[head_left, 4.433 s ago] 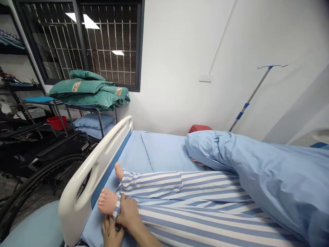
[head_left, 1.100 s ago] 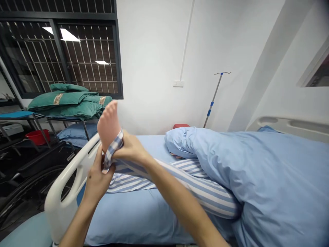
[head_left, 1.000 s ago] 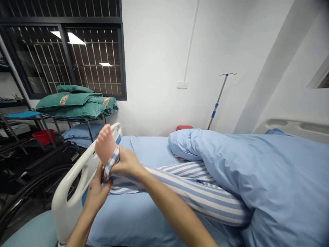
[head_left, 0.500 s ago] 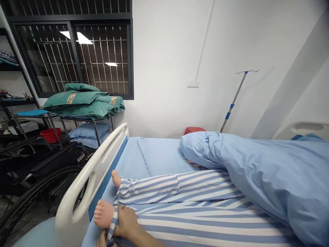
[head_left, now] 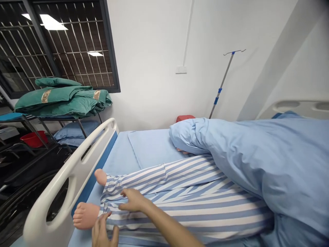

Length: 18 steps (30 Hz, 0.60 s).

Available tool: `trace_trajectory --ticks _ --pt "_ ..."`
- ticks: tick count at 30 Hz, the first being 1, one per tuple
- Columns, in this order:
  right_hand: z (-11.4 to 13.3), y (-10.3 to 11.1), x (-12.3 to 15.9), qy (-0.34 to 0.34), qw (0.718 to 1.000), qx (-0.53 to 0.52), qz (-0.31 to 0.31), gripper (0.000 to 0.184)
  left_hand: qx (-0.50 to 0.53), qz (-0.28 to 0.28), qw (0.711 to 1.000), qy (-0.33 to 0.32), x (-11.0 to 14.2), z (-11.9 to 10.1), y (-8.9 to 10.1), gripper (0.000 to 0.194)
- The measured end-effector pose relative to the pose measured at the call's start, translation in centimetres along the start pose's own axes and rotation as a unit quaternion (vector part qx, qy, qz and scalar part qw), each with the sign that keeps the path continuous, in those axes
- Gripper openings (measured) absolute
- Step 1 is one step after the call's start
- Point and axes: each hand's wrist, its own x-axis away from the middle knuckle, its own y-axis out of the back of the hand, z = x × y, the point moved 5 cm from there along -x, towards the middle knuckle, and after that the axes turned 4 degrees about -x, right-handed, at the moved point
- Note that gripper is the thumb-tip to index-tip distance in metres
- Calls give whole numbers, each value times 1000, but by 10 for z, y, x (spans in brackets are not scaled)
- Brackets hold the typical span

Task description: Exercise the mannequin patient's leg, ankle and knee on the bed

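Note:
Striped blue-and-white trousers (head_left: pixel 174 206) cover the legs of a manikin-like figure lying on the bed. Its near foot (head_left: pixel 86 215) sticks out of the cuff, toes toward the footboard; the far foot (head_left: pixel 100 177) lies beyond. My left hand (head_left: pixel 104 233) is at the near ankle beside the cuff, its fingers apart and nothing held. Over the lower legs, near the gap between them, hovers my right hand (head_left: pixel 135 200) with fingers loosely spread and nothing in them. Whether its fingertips touch the cloth, I cannot tell.
A light blue quilt (head_left: pixel 241 164) covers the upper body. The white footboard (head_left: pixel 48 202) rises at left, with a wheelchair (head_left: pixel 23 192) behind it. An IV pole (head_left: pixel 223 82) stands by the wall. Green bedding (head_left: pixel 66 99) is stacked under the window.
My right hand has let go of the near trouser cuff and moved up and right. My left hand has come further into view, fingers now apart. The camera has turned right.

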Motion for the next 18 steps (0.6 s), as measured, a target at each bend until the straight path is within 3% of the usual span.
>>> trace_trajectory --ticks 5,9,13,18 --pt "-71 74 35 -83 994 65 33 48 39 71 993 -89 -46 -73 -8 33" --pt "-112 92 51 -96 974 142 147 50 20 120 982 -143 -93 -99 -42 37" --pt "-138 84 51 -101 964 160 190 44 -45 162 970 -176 -138 -98 -81 53" --pt "-158 68 46 -86 976 128 156 33 -213 256 927 -172 -168 -59 -115 82"
